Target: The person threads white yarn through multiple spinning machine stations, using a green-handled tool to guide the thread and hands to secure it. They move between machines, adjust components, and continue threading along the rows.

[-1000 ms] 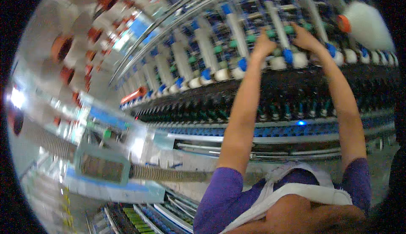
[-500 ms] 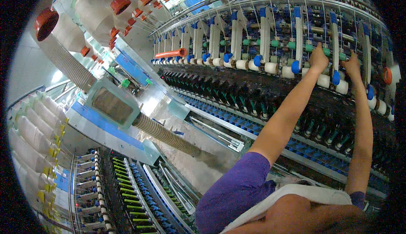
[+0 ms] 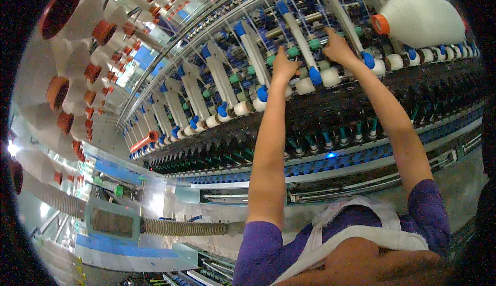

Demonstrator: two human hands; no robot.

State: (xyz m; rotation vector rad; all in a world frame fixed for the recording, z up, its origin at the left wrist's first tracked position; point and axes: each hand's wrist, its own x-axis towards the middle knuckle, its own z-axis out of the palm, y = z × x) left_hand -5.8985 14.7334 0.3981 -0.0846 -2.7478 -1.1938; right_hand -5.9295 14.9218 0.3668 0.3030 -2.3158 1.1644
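My left hand reaches into the roller section of a spinning machine. Its index finger points up beside small green rollers, and the other fingers look curled; whatever they grip is too small to make out. Just right of it, across a grey pressure arm with blue ends, is my right hand. Its index finger stretches toward the green rollers, with the thumb apart and nothing visible between them. White rollers run in a row below both hands.
A large white yarn bobbin with an orange end hangs at upper right. An orange tube lies along the machine at left. Dark spindles line up below the rollers. A ribbed hose crosses the aisle.
The view has swung right, so the machine and both hands appear farther left. The white bobbin has come into view. Both hands remain among the rollers, on either side of a pressure arm.
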